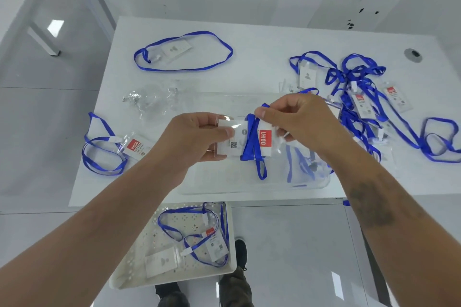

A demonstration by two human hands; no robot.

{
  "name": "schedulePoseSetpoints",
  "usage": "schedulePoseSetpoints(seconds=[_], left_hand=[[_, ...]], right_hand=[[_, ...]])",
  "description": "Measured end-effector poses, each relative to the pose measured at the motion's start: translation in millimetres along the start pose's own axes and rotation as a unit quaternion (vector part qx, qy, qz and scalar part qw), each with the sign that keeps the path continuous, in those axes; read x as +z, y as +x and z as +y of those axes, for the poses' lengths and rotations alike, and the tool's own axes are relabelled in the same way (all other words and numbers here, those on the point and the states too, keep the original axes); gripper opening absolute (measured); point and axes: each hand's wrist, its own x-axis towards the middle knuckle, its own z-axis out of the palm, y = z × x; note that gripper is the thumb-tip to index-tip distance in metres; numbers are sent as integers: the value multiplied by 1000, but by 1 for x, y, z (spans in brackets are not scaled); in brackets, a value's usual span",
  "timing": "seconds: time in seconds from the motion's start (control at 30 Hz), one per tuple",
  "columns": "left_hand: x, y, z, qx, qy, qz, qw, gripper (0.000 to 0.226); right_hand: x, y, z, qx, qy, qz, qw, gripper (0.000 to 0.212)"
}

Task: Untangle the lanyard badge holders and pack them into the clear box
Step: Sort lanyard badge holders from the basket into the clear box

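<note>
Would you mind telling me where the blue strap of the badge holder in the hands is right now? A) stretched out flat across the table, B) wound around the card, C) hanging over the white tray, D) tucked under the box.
B: the blue strap is wound around the held badge holder, with a loop hanging below.

Both hands are working above the clear box [249, 188] — left hand [197, 136] gripping a badge holder [245, 141], right hand [296, 117] pinching its blue lanyard [252, 139].
</note>
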Motion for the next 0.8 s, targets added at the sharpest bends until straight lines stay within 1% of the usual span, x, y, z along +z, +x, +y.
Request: schedulePoseSetpoints(seconds=[0.13, 0.2, 0.27, 0.33, 0.4, 0.47, 0.53, 0.6, 0.7, 0.8], left_hand=[[14, 13, -10, -47, 12, 25, 999, 13], [22, 23, -17, -75, 23, 34, 996, 18], [28, 33, -25, -91, 66, 41, 993, 19], [34, 42, -34, -99, 124, 43, 986, 17], [38, 50, -42, -109, 166, 43, 979, 14], [42, 58, -48, -121, 203, 45, 971, 13], [46, 67, -53, -131, 240, 48, 961, 15], [49, 76, -59, -146, 266, 42, 952, 12], [53, 86, -68, -169, 311, 7, 935, 17], [58, 89, -71, -178, 388, -31, 904, 15]], right_hand=[[-3, 15, 16, 19, -46, -26, 998, 24], [-3, 24, 26, 27, -109, -36, 993, 27], [-2, 32, 32, 25, -205, -53, 977, 27], [0, 36, 34, 15, -317, -74, 946, 23], [9, 38, 33, 4, -431, -95, 897, 22], [20, 40, 34, -17, -513, -111, 851, 18], [27, 42, 39, -20, -554, -121, 823, 18], [31, 44, 47, -15, -575, -135, 807, 23], [37, 45, 58, -24, -593, -143, 792, 11], [43, 43, 63, -22, -601, -162, 782, 11]])
